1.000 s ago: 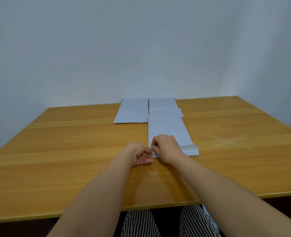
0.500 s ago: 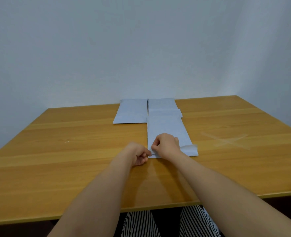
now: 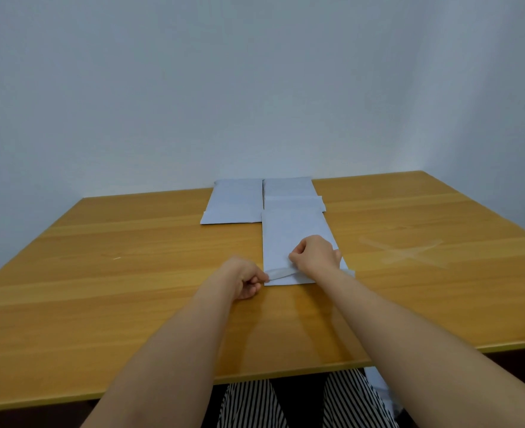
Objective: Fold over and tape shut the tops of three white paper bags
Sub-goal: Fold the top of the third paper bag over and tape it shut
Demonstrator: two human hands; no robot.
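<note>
- Where the pale, matte wall (image 3: 255, 88) meets it, the broad rectangular wooden table (image 3: 131, 298) spreads out in honey-coloured planks with a smooth, slightly glossy grain
- Two bare forearms reach over the table's near edge, above black-and-white striped fabric (image 3: 255, 406) that shows below it
- The nearest flat white paper bag (image 3: 292, 236) lies lengthwise at the table's middle, a long smooth rectangle whose near end is folded over into a narrow flap
- A second flat white paper bag (image 3: 236, 202) lies against the far edge to the left, just beside a third flat white paper bag (image 3: 289, 188), whose near end is overlapped by the nearest bag
- Two strips of clear tape crossed in an X (image 3: 403, 251) are stuck flat to the wood at the right, well apart from the bags
- The right hand (image 3: 316, 254) rests on the nearest bag's folded end, fingers curled and pinching one end of a thin translucent strip of tape (image 3: 281, 273)
- The left hand (image 3: 245, 279), curled loosely just beside the bag's left corner, pinches the strip's other end between thumb and forefinger
- The strip spans the folded flap, glossy and slightly bowed; whether it already touches the paper I cannot tell
</note>
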